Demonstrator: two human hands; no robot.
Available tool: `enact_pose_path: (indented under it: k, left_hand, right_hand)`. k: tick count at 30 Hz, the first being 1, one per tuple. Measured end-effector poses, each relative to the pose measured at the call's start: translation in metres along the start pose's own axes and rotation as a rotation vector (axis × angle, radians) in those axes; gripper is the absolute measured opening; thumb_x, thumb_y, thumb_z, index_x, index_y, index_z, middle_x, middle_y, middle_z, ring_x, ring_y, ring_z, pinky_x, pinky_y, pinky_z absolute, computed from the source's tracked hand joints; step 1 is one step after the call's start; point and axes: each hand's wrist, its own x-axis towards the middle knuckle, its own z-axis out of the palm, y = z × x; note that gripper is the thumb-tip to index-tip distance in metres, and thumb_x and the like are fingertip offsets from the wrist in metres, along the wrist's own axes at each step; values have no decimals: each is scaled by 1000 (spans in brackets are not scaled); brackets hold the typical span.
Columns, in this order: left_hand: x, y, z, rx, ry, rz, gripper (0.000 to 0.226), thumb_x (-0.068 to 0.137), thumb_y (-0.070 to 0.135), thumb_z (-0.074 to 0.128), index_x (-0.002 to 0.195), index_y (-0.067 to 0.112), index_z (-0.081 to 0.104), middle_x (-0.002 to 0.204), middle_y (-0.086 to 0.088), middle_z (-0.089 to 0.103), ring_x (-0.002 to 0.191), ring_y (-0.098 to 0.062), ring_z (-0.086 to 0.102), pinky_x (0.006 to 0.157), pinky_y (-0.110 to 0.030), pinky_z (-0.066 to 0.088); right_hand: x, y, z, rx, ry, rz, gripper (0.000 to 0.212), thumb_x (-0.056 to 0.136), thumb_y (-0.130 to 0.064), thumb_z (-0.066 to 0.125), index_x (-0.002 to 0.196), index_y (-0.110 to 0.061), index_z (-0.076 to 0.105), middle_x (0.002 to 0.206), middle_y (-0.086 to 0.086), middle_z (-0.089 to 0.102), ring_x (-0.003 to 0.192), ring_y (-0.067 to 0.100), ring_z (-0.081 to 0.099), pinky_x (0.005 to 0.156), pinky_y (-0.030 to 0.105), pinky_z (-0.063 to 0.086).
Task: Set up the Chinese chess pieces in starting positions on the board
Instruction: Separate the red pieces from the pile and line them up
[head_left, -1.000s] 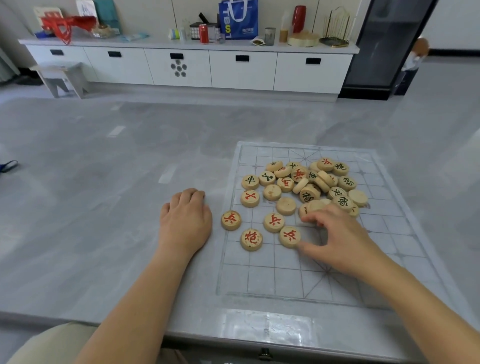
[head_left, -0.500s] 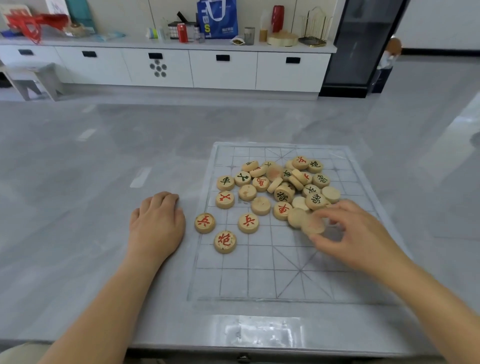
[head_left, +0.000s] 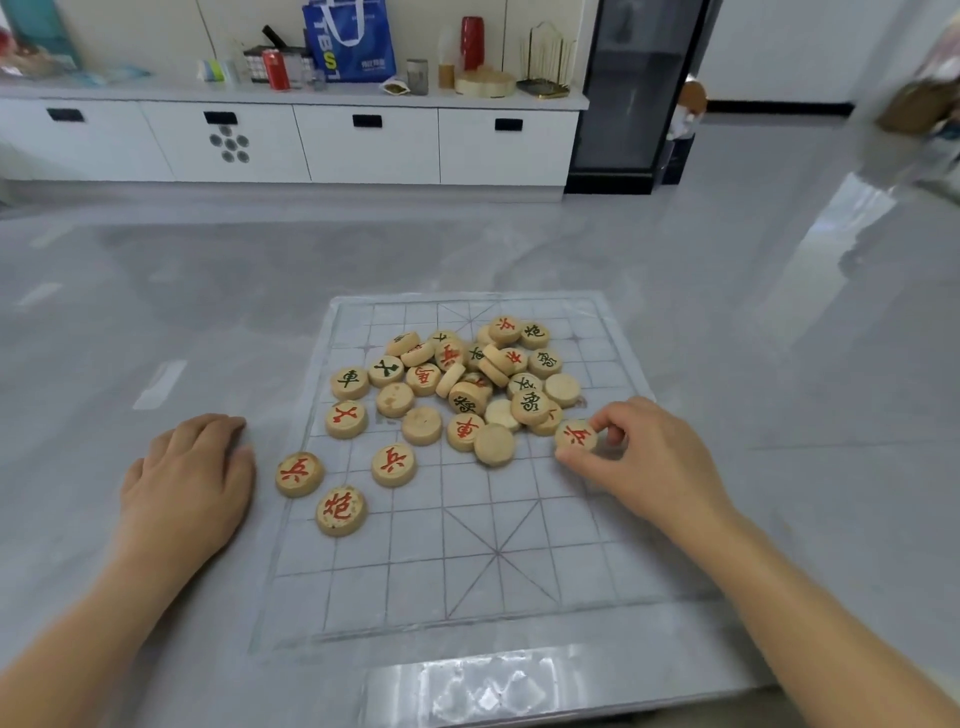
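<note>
On the grey table (head_left: 156, 322), the clear gridded board (head_left: 467, 597) showed three red-marked wooden discs (head_left: 393, 464) laid out, the rest heaped (head_left: 467, 374) mid-board, the right hand (head_left: 649, 457) pinching a red soldier disc (head_left: 575, 435), the left hand (head_left: 192, 483) lying flat.

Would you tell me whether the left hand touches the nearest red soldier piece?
Apart: the head view shows bare table between the left hand and the red soldier piece.

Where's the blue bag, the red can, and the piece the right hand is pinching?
blue tote bag (head_left: 363, 52): head view, front panel.
red can (head_left: 276, 70): head view, middle of its side.
red soldier piece (head_left: 575, 435): head view, lettered top face.
</note>
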Motion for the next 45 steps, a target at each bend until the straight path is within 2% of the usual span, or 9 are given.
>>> enact_pose_path:
  k: [10,14,17,24,29,33,38,41,45]
  left_hand:
    - [0,-1,0,-1,13,4,33,94,29,43,124,18,52,130,-5,52,121,-32,43,98,-48,33]
    - [-1,1,-1,-8,26,4,32,94,28,44,123,17,53,129,-6,53,119,-32,44,97,-47,33]
    - [-1,1,-1,-3,23,6,34,93,29,43,124,18,52,129,-5,53,119,-31,44,97,-46,33]
    - [0,0,-1,-12,20,10,36,93,31,41,125,18,51,130,-3,52,120,-28,44,99,-44,32]
    - [-1,1,-1,-22,18,17,38,93,31,40,127,18,50,132,-3,50,121,-26,43,100,-43,31]
    - [-2,4,-2,-24,18,11,40,93,30,39,129,18,49,134,-2,48,122,-26,41,101,-41,29]
    - [-2,4,-2,-26,29,31,40,93,30,36,130,19,47,136,-1,46,124,-24,39,101,-38,27]
    - [-1,2,0,-34,44,36,39,93,30,36,129,19,48,135,0,47,123,-24,39,101,-37,27]
    - [-2,1,-2,-194,57,78,39,95,32,36,127,18,51,134,1,48,125,-23,39,103,-35,27]
  right_hand:
    - [-1,-5,-1,-165,-114,33,83,54,-83,55,114,-26,51,99,-11,54,88,11,53,79,32,43]
    - [-1,-23,-8,87,-54,-48,63,60,-70,62,109,-31,55,85,-15,46,74,5,48,69,26,38]
    - [6,-46,6,104,-71,-173,45,70,-59,65,104,-29,63,91,-13,47,82,8,50,78,29,42]
    - [31,-89,41,-336,-81,-257,56,72,-68,56,103,-21,63,103,-2,44,99,18,42,84,33,34]
    - [24,-92,33,-51,-74,-304,44,72,-55,67,105,-26,62,99,-9,46,93,10,43,83,28,37]
    - [-24,-115,22,295,-385,-473,43,78,-36,67,120,-37,55,101,-22,50,90,-4,46,77,14,37]
    - [-60,-144,47,106,-570,-681,53,82,-28,55,132,-42,44,119,-22,45,106,-1,36,93,23,32]
    - [-67,-143,54,70,-482,-578,59,77,-51,54,132,-43,36,121,-24,37,109,-2,32,96,24,31]
    - [-74,-147,62,-29,-351,-477,56,64,-77,46,103,-37,45,100,-20,42,93,3,38,82,24,32]
